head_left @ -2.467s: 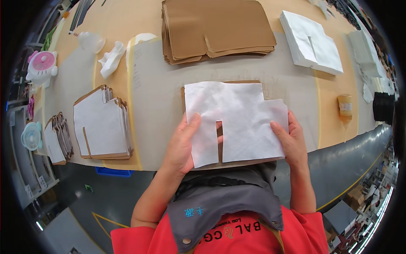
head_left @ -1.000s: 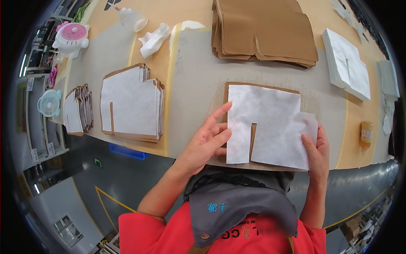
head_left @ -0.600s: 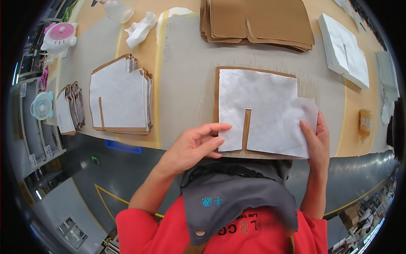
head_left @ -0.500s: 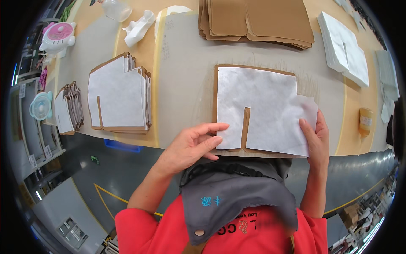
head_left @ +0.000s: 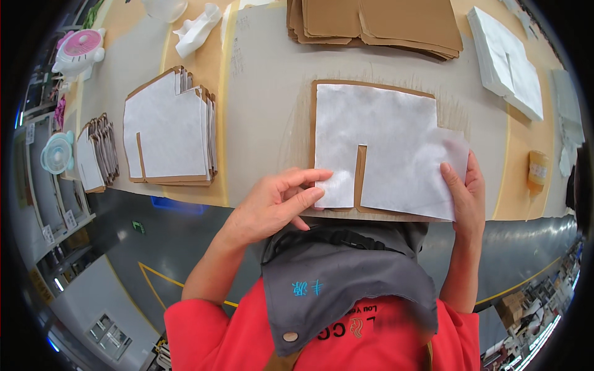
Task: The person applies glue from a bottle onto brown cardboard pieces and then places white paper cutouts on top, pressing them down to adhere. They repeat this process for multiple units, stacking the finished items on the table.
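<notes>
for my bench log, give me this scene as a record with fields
left hand: open, at the left edge of the white sheet
right hand: gripping the sheet's right edge
under sheet: brown piece, showing along top and left edges and through the slot
to the left: larger pile and smaller pile of white-faced brown pieces
far side: brown stack, with white stack to its right
right side: amber bottle

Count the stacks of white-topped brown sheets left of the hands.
2: a larger stack left of the left hand, and a smaller fanned stack farther left, beside the light-blue round fan.
</notes>
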{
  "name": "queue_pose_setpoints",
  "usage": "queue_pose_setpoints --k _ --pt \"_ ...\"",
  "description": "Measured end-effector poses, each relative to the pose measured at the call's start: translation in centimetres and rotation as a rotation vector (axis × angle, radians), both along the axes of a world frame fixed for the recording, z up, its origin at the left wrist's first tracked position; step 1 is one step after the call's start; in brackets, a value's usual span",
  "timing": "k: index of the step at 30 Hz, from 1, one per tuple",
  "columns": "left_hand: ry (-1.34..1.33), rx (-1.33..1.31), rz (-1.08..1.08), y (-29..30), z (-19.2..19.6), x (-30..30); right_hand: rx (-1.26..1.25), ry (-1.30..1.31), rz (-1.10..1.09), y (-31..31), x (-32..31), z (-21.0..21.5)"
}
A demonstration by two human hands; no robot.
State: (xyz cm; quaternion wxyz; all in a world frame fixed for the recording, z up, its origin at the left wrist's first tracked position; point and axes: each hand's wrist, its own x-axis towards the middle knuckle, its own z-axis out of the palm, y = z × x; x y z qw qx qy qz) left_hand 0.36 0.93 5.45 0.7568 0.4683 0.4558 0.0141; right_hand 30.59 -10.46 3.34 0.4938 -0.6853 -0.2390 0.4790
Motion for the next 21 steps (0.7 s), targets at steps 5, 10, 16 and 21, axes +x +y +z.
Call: queue_pose_setpoints --k 5,10,16,21 --pt "0.04 0.059 -0.071 0.1 0.4 0.0 0.007 -0.015 0.008 -0.1 0.1 -0.2" --pt "0.109 0.121 -0.146 0.0 0.8 0.1 0.001 -0.03 0.016 -0.2 0.1 -0.1" --pt "0.162 0.209 -0.286 -0.1 1.4 -0.5 -0.004 -0.059 0.012 -0.2 -0.3 0.1" --pt "0.209 0.601 -0.439 0.5 1.0 -1.4 -0.005 -0.063 -0.003 -0.3 -0.3 0.3"
